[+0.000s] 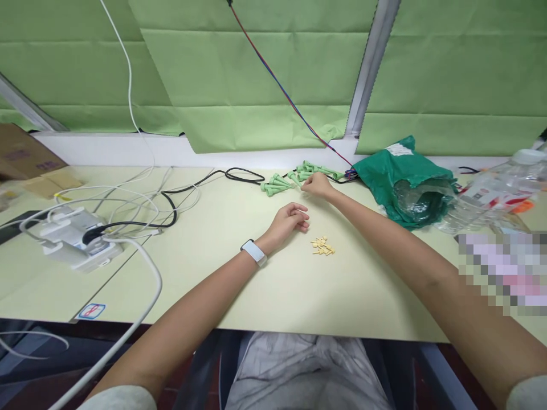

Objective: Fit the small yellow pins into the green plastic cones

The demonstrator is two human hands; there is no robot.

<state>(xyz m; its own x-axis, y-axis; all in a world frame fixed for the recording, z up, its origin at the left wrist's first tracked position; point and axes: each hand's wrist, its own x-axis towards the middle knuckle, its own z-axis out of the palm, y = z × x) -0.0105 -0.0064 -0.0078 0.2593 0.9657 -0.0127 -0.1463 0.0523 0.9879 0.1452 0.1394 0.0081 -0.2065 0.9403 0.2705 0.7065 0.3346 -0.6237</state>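
Observation:
My right hand (317, 186) reaches to the back of the table, its fingers pinched together beside a loose group of green cone-shaped plastic spikes (277, 184). What lies between those fingertips is too small to make out. More green spikes (314, 168) are heaped just behind that hand. Nearer to me, my left hand (290, 219) rests on the tabletop with loosely curled fingers, and nothing shows in it. A little pile of small yellow plastic pieces (323, 246) lies to its right, touched by neither hand.
A torn green plastic bag (405, 179) and clear plastic bottles (491, 191) stand at the right. On the left, a white power strip (79, 239) sits among tangled cables. A black cable (239, 175) runs along the back, and a cardboard box (28, 151) is at the far left.

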